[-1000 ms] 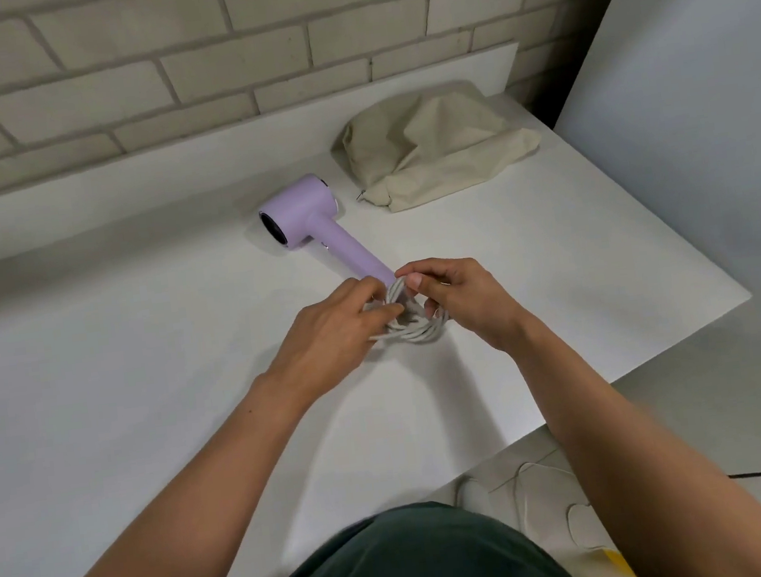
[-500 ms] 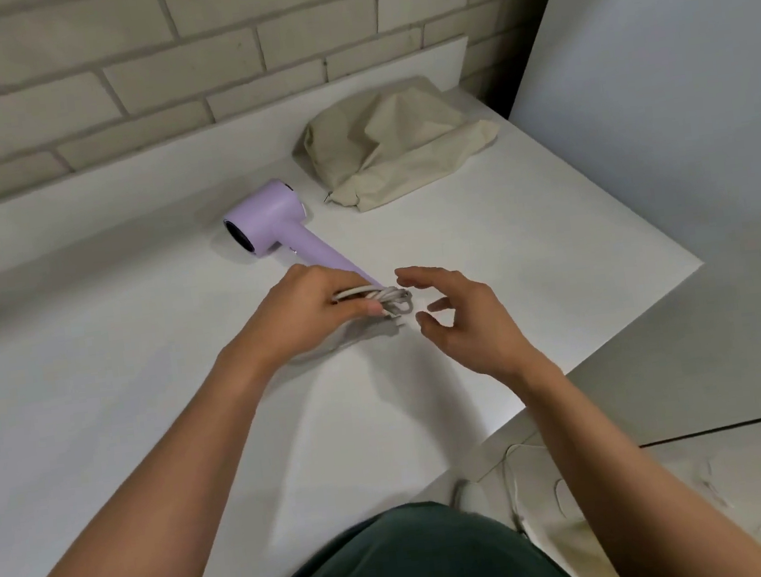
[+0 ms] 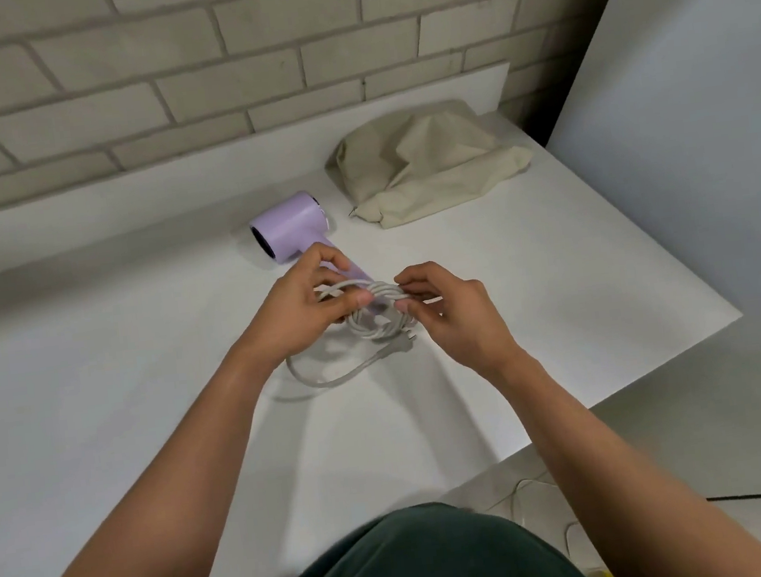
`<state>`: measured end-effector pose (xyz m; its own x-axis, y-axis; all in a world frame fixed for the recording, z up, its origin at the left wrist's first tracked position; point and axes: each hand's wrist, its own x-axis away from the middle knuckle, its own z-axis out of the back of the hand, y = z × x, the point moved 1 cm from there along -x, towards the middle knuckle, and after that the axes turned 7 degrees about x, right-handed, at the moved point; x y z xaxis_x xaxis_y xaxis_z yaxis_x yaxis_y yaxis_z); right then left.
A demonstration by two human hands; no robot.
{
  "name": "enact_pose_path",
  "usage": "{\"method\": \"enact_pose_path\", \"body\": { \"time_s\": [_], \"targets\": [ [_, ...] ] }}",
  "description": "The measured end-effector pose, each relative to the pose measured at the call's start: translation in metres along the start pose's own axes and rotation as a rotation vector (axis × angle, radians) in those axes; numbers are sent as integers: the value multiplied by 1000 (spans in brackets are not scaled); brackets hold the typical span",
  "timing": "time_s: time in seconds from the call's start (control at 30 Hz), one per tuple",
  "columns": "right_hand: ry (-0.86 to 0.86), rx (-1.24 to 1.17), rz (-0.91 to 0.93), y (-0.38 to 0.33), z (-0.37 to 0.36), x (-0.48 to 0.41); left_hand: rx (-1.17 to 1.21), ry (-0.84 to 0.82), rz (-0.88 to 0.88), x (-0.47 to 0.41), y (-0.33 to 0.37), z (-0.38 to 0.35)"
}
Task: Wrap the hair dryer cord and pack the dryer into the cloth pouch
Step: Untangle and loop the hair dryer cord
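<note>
The cord (image 3: pixel 380 332) is mostly coiled by the lilac dryer (image 3: pixel 288 225) mid-table, with a loose tail and plug (image 3: pixel 400 346) left. The left hand (image 3: pixel 299 319) and right hand (image 3: pixel 450 316) each pinch the bundle. The pouch (image 3: pixel 426 169), at two o'clock from the dryer, hasn't received it yet.

Lilac hair dryer (image 3: pixel 288 225) lies flat, grey cord (image 3: pixel 381 328) (mostly coiled) at its handle, beige pouch (image 3: pixel 426 164) nearby.

A bare indoor work corner; the frame does not show what kind of room. A white tabletop (image 3: pixel 93 368) meets a pale brick wall (image 3: pixel 202 71), beside a white panel (image 3: pixel 704 109).
</note>
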<state>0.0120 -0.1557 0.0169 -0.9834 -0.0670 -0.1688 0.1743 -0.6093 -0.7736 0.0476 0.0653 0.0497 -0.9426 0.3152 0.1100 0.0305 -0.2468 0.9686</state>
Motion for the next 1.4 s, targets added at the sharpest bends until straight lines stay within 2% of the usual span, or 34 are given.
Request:
{"method": "enact_pose_path", "body": {
  "time_s": [0.13,0.47,0.57,0.73,0.93,1.07,1.23,1.3,1.4],
  "targets": [
    [0,-48,-4,3,5,-4,16,117,-86,5,-2,0],
    [100,-50,86,2,11,-8,-102,180,-6,-2,-7,-6],
    [25,-42,90,2,12,-11,-185,168,-15,-4,-11,-6],
    [-101,-100,2,2,16,-15,-147,128,-3,-1,-10,-6],
    [-60,-88,25,3,19,-14,-103,41,39,4,-10,-14],
    [-74,-83,23,3,19,-16,-34,55,27,8,-2,-21],
    [-65,-241,-80,3,14,-13,-250,206,-83,4,-3,-24],
    [-106,-340,-90,4,15,-12,-227,228,-76,2,-9,-20],
    [-178,-334,-70,5,17,-14,-180,209,-42,3,-15,-18]
  ]
}}
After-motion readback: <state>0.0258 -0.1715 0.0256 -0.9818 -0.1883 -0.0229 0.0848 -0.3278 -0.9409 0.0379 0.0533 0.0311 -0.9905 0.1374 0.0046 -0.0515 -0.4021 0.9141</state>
